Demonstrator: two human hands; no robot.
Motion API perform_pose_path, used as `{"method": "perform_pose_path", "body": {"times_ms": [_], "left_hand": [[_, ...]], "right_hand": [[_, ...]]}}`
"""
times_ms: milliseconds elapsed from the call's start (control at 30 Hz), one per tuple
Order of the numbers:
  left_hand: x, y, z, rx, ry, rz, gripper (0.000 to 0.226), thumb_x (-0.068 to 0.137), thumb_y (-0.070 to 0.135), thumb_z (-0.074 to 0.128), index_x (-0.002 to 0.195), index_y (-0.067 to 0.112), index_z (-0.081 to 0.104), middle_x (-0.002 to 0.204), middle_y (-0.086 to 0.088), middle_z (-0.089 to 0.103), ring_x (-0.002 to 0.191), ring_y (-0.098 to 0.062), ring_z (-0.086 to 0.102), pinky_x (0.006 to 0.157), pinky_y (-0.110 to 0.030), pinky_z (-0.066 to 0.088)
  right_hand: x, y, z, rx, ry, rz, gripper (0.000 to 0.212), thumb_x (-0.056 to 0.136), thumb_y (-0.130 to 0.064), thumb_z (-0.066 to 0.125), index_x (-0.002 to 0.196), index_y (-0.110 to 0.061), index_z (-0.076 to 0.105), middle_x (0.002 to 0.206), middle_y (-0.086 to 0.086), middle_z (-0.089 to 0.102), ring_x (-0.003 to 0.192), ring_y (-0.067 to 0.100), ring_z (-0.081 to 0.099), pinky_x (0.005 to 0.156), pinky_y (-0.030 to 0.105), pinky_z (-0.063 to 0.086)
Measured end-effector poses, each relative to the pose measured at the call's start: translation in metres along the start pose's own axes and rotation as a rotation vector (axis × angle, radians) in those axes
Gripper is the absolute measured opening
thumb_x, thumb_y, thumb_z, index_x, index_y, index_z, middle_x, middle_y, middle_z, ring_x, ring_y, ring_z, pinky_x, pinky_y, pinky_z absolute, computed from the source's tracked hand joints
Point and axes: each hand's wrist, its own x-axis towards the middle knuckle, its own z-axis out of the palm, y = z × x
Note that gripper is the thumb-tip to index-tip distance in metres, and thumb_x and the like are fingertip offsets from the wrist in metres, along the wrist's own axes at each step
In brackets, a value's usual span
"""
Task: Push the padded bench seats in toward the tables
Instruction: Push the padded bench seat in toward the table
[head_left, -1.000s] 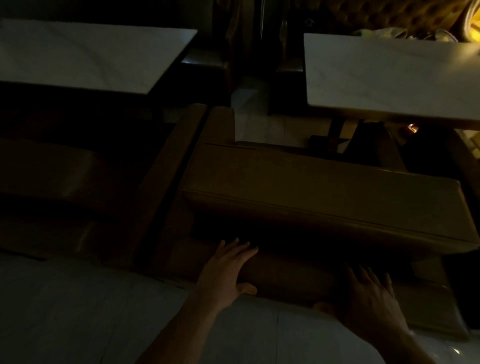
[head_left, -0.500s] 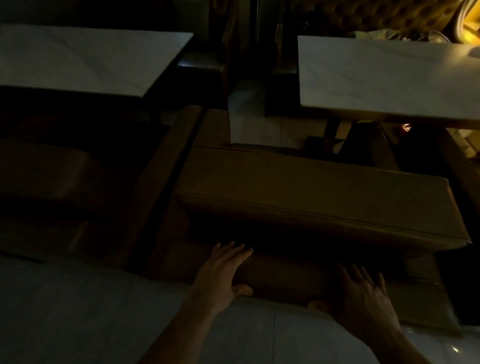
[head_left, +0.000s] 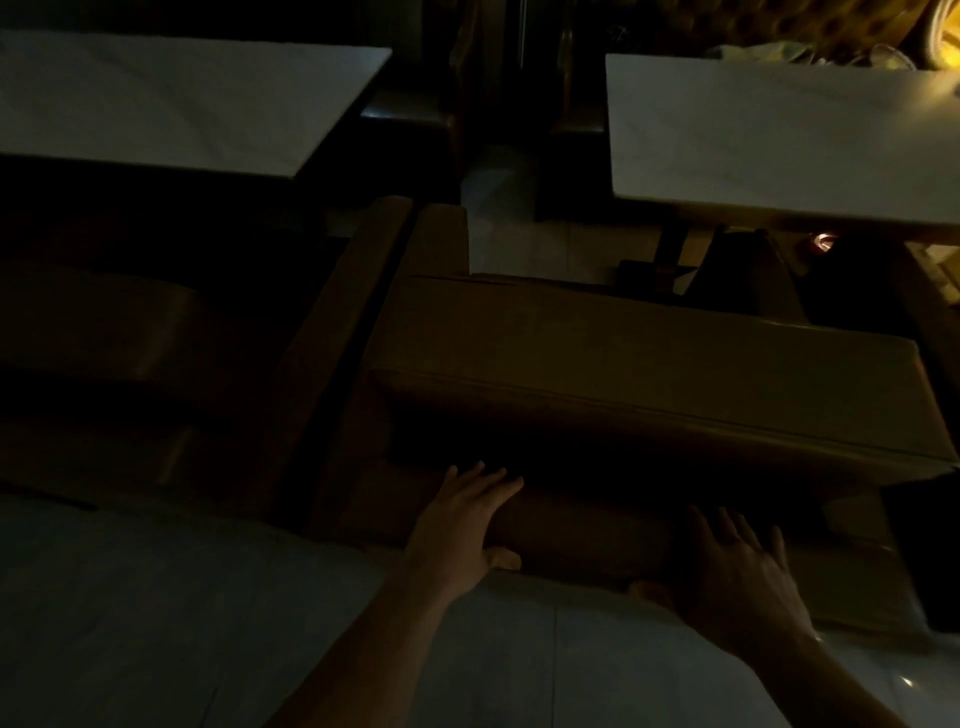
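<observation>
A tan padded bench seat (head_left: 639, 364) stands in front of me in dim light, its thick cushion overhanging a lower base. My left hand (head_left: 465, 525) lies flat on the near lower edge of that base, fingers spread, thumb hooked under the edge. My right hand (head_left: 732, 571) presses flat on the same edge further right. Beyond the bench is a white marble table (head_left: 779, 140) at the right. A second white table (head_left: 171, 98) stands at the left, with another dark padded seat (head_left: 104, 353) before it.
A padded armrest (head_left: 343, 332) divides the two seats. The table's dark pedestal foot (head_left: 670, 260) shows beyond the bench. Pale tiled floor (head_left: 156, 623) lies under my arms. A tufted backrest and some pale items (head_left: 769, 49) sit at the far right.
The bench and both hands have shifted slightly forward toward the right table; both palms stay flat on the bench's near edge.
</observation>
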Motion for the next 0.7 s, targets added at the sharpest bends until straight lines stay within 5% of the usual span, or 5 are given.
{"method": "perform_pose_path", "body": {"times_ms": [233,333,533,700], "left_hand": [[-0.008,0.012,-0.010,0.138,-0.046,-0.030,0.098,0.080,0.061,0.066,0.155,0.033,0.009,0.164,0.004,0.009,0.150,-0.018,-0.001,0.122,-0.042,-0.005],[-0.025,0.014,-0.018,0.117,-0.012,-0.034,0.096,0.081,0.066,0.060,0.155,0.032,0.008,0.164,0.005,0.010,0.150,-0.016,0.001,0.122,-0.041,-0.003],[-0.072,0.014,-0.047,0.058,-0.005,-0.036,0.093,0.083,0.069,0.055,0.155,0.032,0.011,0.164,0.007,0.012,0.150,-0.014,0.004,0.122,-0.041,0.002],[-0.099,0.018,-0.083,0.101,0.010,-0.022,0.095,0.080,0.076,0.050,0.155,0.033,0.011,0.164,0.005,0.012,0.150,-0.017,0.004,0.122,-0.045,0.003]], "right_hand": [[-0.013,-0.013,-0.001,0.081,-0.001,0.023,0.124,0.064,-0.097,0.029,0.159,-0.026,-0.007,0.168,0.011,-0.005,0.154,0.033,-0.007,0.124,0.055,0.008],[-0.029,-0.023,-0.006,0.154,0.032,0.011,0.121,0.062,-0.096,0.020,0.159,-0.028,-0.003,0.169,0.007,0.000,0.155,0.029,-0.003,0.125,0.050,0.012],[-0.070,-0.044,-0.016,0.194,0.083,0.033,0.106,0.080,-0.087,0.035,0.160,-0.028,0.000,0.169,0.005,0.002,0.155,0.026,0.001,0.125,0.048,0.014],[-0.102,-0.062,-0.042,0.187,0.111,0.046,0.110,0.073,-0.093,0.030,0.159,-0.033,-0.004,0.169,0.004,-0.001,0.155,0.025,0.000,0.125,0.048,0.013]]}}
